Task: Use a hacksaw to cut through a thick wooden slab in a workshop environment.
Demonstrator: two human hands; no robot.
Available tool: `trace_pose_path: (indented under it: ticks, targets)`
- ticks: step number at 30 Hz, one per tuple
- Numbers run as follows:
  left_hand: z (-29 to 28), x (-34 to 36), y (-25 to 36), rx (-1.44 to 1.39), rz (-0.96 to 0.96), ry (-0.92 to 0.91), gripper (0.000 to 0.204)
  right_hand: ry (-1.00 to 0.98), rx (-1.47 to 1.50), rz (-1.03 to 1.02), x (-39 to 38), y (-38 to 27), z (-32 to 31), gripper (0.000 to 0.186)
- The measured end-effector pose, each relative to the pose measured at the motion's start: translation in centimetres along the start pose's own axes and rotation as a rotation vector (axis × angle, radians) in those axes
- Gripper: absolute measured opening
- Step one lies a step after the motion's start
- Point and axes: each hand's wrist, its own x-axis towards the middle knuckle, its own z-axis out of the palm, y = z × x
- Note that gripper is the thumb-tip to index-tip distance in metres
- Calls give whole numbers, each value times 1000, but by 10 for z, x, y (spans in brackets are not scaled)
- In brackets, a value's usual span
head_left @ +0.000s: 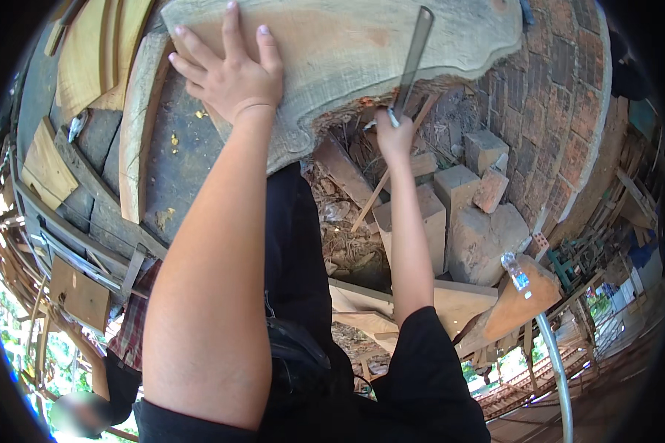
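A large, pale wooden slab [332,52] with a wavy natural edge lies across the top of the view. Flat on its left part rests my left hand [240,77], fingers spread and holding nothing. My right hand [394,133] is by the slab's rough, bark-brown edge [347,111], closed round the lower end of a long, narrow metal blade [415,55]. The blade points away from me, over the slab's edge, with its rounded tip above the top face. The grip is mostly hidden by my fingers, so the tool's exact kind is unclear.
A curved wooden plank [140,133] and yellowish boards [89,59] lie at left. Below the slab are wood blocks [421,221], bark scraps and a thin stick [380,188]. A brick surface [547,118] runs along the right. A plastic bottle [515,272] lies lower right; another person [114,369] is lower left.
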Motion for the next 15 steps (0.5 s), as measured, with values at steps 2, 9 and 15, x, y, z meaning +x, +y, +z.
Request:
trace_pose_path:
  ticks: [2,9,15]
  targets:
    - [0,1,-2,16,-5,0,52,12,43,-11,-9,15,6,27]
    - [1,-5,-2,-6,-5,-11,51,-90,-304,312,-127,159,-18,33]
    - [-2,-2,-4,9,6,-2,51,-84,-216,560,-198,167,-33,27]
